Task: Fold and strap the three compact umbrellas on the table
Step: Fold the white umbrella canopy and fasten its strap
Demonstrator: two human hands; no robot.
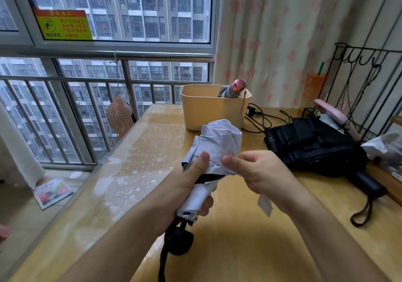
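At frame centre the left hand (191,186) was wrapped round the white umbrella (219,138), thumb pressing its gathered canopy. Just beside it, the right hand (258,170) pinched a fold of the fabric. The pleats above bulged loosely; if the left grip eased, the roll could spring open before strapping. At mid-right the black umbrella (315,144) sprawled unstrapped on the table (139,162); a grey umbrella (233,90) stood in the yellow bin (202,112) above centre.

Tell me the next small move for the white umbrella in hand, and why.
Likely pull the pinched strip round the bundle to cinch it. The left hand grips the white fabric compact umbrella with a black handle round its middle, the right hand pinches a strip at its side, maybe the strap, and the upper folds bulge loose.
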